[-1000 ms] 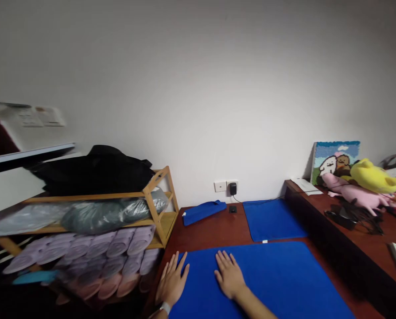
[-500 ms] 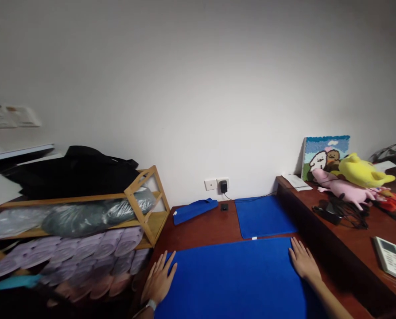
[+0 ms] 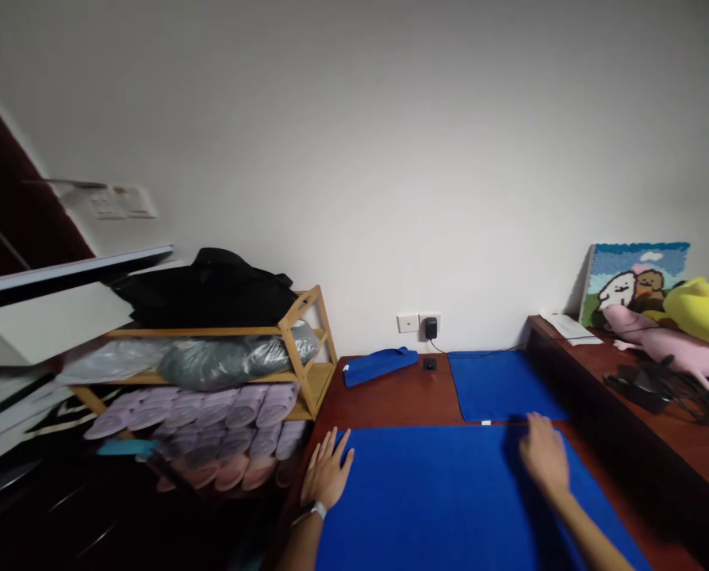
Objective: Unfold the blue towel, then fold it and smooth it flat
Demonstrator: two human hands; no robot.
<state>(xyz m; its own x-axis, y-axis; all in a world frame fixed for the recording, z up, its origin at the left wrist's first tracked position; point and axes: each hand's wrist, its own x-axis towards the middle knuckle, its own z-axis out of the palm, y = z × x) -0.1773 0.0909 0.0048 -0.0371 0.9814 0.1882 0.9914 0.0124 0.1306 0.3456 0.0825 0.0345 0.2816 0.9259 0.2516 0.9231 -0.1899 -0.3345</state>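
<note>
Left hand [image 3: 327, 472]: open and flat, fingers spread, along the left edge of the large blue cloth [image 3: 426, 492]; we see a pale-banded watch [image 3: 317, 508] on the wrist.
Right hand [image 3: 545, 454]: over the far right part of the same cloth, fingers bent and blurred, a dark shadow on the cloth beside it; we cannot tell whether it grips anything or touches the fabric.
Large blue cloth: spread out on the reddish-brown counter [image 3: 390, 406], running out of view at the near side.
Smaller blue cloth [image 3: 503, 386]: lying flat just beyond the large one; we note a white tag [image 3: 486, 423] where the two nearly meet.
Folded blue cloth [image 3: 381, 366]: at the back left of the counter, near the wall.
Plug [image 3: 430, 327]: black, in the wall outlet; its cord trails off to the right.
Raised ledge, right: we record a pink plush [image 3: 669, 349], a yellow plush [image 3: 703, 311] and a dog picture [image 3: 634, 287] leaning against the wall.
Wooden rack [image 3: 298, 371], left: black bag [image 3: 212, 292] on top, lilac slippers [image 3: 244, 406] below.
</note>
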